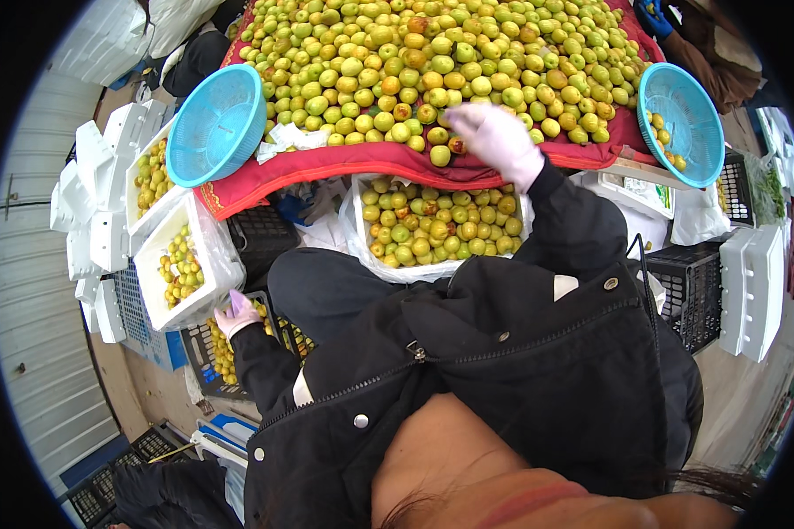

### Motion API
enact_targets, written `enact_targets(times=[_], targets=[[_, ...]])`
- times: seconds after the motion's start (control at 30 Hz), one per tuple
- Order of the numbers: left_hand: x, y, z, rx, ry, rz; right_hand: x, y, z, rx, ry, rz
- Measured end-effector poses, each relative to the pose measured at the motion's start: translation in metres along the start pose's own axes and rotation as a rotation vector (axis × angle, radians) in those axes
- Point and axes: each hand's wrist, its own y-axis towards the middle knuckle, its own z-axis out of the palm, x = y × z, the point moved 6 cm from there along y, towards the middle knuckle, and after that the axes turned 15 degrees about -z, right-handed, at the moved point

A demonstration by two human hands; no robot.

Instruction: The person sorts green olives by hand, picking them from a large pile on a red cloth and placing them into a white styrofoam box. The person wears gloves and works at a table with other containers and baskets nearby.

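A large heap of yellow-green jujube-like fruit (370, 59) covers a table laid with red cloth (317, 170). My right hand (499, 139), in a pale glove, is over the heap's near edge; its fingers are blurred, and whether it holds a fruit cannot be told. Low at the left, my left hand (238, 314), also gloved, is beside the lower corner of a plastic-lined white foam box (221, 264) with some fruit inside. Its fingers look spread, with no fruit visible between them. Before my lap stands another foam box of fruit (437, 228).
A blue plastic basket (215, 125) rests at the table's left corner, another (681, 125) with several fruits at the right. White foam boxes (96, 192) are stacked at the left. Black crates (688, 291) flank me. A person's blue-gloved hand (655, 18) shows at the upper right.
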Motion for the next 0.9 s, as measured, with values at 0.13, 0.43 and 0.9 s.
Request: enact_targets(times=[0.13,0.43,0.9], targets=[[0.067,-0.065,0.073,0.308,0.311,-0.154,-0.044,0.039,-0.016,-0.029,-0.278,-0.081],[0.209,-0.148,0.108,0.449,0.309,-0.455,-0.049,0.114,0.041,0.419,-0.641,-0.426],[0.302,-0.211,0.135,0.745,0.935,-0.369,0.007,0.066,-0.038,0.182,-0.309,-0.293]])
